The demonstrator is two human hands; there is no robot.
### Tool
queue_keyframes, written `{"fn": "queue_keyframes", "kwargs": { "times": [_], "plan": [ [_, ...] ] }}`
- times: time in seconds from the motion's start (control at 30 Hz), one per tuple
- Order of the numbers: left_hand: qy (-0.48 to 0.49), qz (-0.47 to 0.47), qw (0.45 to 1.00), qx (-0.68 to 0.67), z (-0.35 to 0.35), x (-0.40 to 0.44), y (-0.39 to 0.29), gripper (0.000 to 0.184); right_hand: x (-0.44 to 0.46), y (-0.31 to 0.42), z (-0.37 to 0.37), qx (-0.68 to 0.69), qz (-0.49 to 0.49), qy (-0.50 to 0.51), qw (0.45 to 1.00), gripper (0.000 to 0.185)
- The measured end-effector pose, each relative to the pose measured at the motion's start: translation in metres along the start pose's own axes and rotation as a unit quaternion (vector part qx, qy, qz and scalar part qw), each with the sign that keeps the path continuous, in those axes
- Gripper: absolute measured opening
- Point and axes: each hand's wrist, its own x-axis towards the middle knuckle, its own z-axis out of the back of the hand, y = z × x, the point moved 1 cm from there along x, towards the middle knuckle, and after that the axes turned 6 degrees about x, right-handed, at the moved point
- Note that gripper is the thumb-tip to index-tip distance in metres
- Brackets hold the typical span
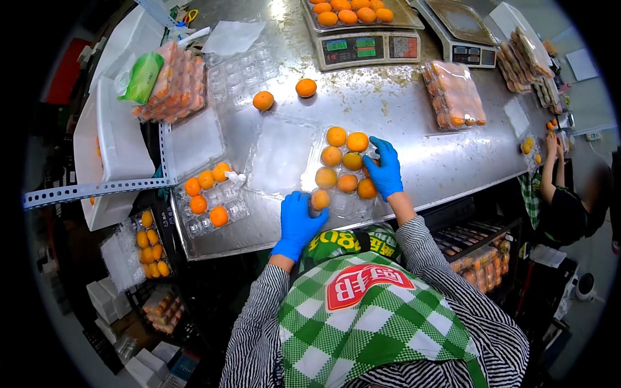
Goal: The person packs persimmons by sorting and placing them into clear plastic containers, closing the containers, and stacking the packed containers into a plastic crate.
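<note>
Left hand (302,223) curled round an orange (320,199) at near left of the clear tray (353,208); right hand (386,169) part-open at its right side, hold hidden. Judged best: seat without squeezing. Open lid (283,155) lies left; loose oranges (263,101) far on tabletop (430,171).

On my head feed, the left hand (301,223) curls around an orange (320,198) at a clear tray (354,208); the right hand (386,169) is at its right side. Scales (370,50) stand farther back on the bench (427,161).
</note>
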Motion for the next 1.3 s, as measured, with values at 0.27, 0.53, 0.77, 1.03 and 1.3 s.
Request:
{"fn": "queue_keyframes", "kwargs": {
  "times": [0.27,0.53,0.77,1.03,1.3],
  "plan": [
    [0.055,0.17,0.933,-0.312,0.018,-0.001,0.014,0.038,-0.037,0.068,-0.011,0.091,0.038,0.077,0.992,0.055],
    [0.194,0.276,0.689,-0.642,0.027,0.007,0.029,0.047,-0.063,0.108,-0.062,0.245,-0.098,0.246,0.933,0.065],
    [0.082,0.142,0.867,-0.471,0.022,0.001,0.049,0.031,-0.071,0.092,-0.075,0.368,-0.283,0.194,0.864,0.043],
    [0.084,0.067,0.882,-0.46,0.024,0.015,0.032,0.054,-0.08,0.104,-0.072,0.332,-0.366,0.178,0.851,0.049],
    [0.115,0.08,0.909,-0.392,0.019,0.023,0.035,0.054,-0.039,0.081,-0.033,0.088,-0.249,0.09,0.96,0.029]
  ]
}}
